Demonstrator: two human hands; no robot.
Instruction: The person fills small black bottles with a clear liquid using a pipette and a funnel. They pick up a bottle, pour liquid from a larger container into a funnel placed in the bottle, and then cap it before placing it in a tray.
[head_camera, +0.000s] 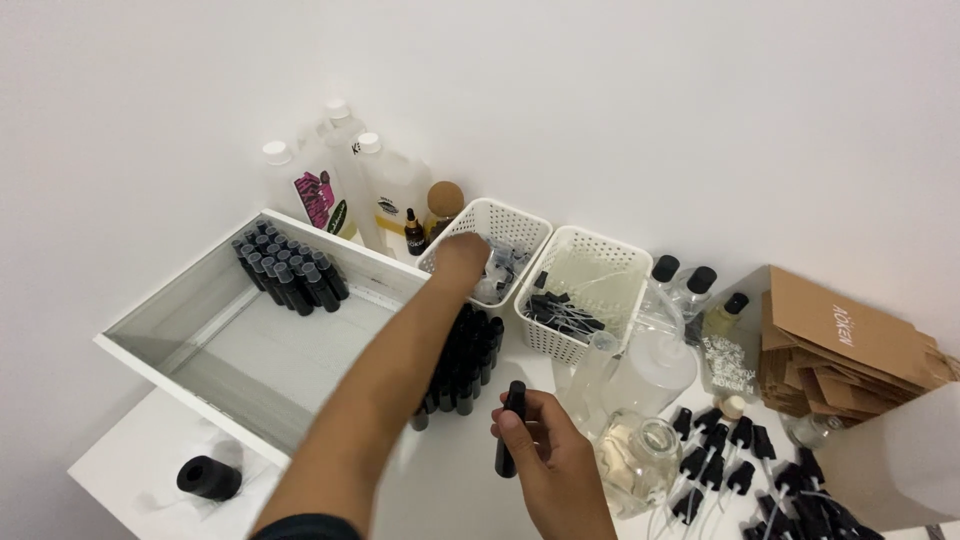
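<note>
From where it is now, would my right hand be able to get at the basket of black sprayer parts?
Probably yes. The right hand holds a small black bottle, and the basket stands just beyond it with an open top and nothing between them. The left hand is in the other basket, out of the way.

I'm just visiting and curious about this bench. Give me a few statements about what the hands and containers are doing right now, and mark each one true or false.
1. The right hand holds a small black bottle. True.
2. The left hand reaches into a white perforated basket. True.
3. The white tray on the left has no bottles in it. False: a cluster of black bottles stands in its far corner.
4. The brown paper bags lie at the left edge. False: they are stacked on the right.
5. A black roll lies near the tray's front. True.
</note>
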